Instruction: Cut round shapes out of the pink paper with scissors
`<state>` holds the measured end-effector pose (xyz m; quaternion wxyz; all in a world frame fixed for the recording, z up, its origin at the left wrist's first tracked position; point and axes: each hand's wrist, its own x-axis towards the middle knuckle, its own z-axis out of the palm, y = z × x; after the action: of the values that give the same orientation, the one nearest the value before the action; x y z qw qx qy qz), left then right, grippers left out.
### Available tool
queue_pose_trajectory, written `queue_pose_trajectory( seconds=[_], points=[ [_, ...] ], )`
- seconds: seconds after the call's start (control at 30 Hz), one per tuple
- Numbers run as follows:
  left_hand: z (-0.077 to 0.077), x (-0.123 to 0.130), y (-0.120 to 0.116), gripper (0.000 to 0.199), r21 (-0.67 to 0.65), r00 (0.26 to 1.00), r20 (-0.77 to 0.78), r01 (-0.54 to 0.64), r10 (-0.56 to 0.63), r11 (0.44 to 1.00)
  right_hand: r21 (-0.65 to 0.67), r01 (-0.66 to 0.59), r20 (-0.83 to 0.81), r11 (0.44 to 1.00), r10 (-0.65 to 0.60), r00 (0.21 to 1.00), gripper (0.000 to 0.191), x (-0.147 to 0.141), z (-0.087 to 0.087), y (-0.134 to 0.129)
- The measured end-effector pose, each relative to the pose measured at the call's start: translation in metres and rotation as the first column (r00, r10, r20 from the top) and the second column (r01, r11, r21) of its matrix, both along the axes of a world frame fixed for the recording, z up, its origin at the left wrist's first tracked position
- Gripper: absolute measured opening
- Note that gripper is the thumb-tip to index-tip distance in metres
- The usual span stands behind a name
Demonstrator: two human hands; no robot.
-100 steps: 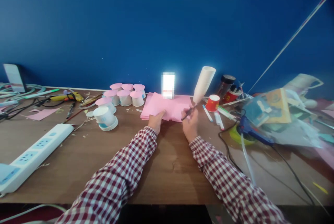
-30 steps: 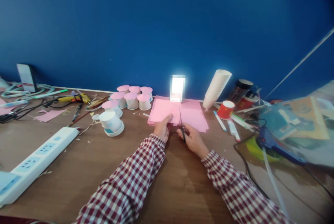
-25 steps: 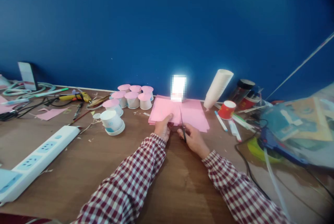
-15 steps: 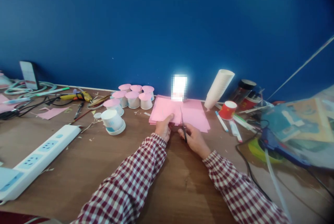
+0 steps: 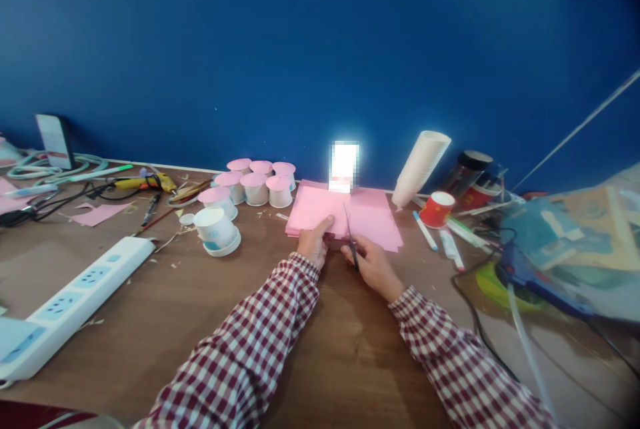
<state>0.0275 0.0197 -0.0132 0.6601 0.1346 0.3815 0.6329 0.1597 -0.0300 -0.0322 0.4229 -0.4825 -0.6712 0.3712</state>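
My left hand (image 5: 313,242) grips the near edge of pink paper (image 5: 313,210), thumb on top and fingers underneath. In my right hand (image 5: 373,263) is a pair of scissors (image 5: 355,253), closed around by the fingers. Its blades point away from me and lie at the paper's right edge. More pink sheets (image 5: 375,219) lie beneath and to the right. Behind the paper, a bright, blurred-out upright screen (image 5: 344,165) stands by the wall.
Left are several paper cups topped with pink discs (image 5: 254,180), a white cup (image 5: 214,225), a power strip (image 5: 83,309) and a yellow glue gun (image 5: 145,183). Right are a leaning cup stack (image 5: 420,169), a red cup (image 5: 437,209), markers (image 5: 425,231) and a blue glue gun (image 5: 545,285).
Hands, paper and scissors hold nearly the same positions. Only a very slight shift of the camera view shows.
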Motion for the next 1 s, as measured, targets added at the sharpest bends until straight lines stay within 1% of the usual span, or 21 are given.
queue_pose_trajectory(
  seconds=[0.13,0.4,0.57,0.7,0.87,1.0],
  points=[
    [0.0006,-0.0001,-0.0006,0.024,-0.008,1.0,-0.002,-0.015,0.015,1.0,-0.001,0.012,0.021,1.0,-0.012,1.0,0.018,-0.0002,0.0018,-0.0002],
    [-0.0002,-0.0008,0.0007,0.024,-0.028,1.0,0.002,-0.027,0.027,0.999,-0.008,0.024,0.039,1.0,-0.023,0.999,0.021,-0.0008,0.0014,0.001],
    [-0.0012,-0.0003,0.0001,0.027,-0.006,0.999,-0.029,-0.02,0.02,1.0,0.02,0.038,0.047,0.999,-0.039,0.998,0.024,-0.0002,0.0002,0.0016],
    [-0.0023,0.0005,-0.0009,0.028,0.016,0.999,-0.054,0.001,0.0,1.0,0.011,0.029,0.011,1.0,-0.029,1.0,0.027,0.0006,-0.0019,0.0015],
    [-0.0044,0.0012,-0.0008,0.032,0.009,0.996,-0.088,0.026,-0.025,1.0,-0.005,0.017,-0.038,1.0,-0.017,0.999,0.029,0.0015,-0.0046,0.0021],
    [-0.0065,0.0015,-0.0005,0.033,0.016,0.993,-0.11,0.04,-0.038,0.999,-0.004,0.028,-0.04,1.0,-0.028,0.999,0.029,0.0016,-0.0036,0.0023]
  ],
)
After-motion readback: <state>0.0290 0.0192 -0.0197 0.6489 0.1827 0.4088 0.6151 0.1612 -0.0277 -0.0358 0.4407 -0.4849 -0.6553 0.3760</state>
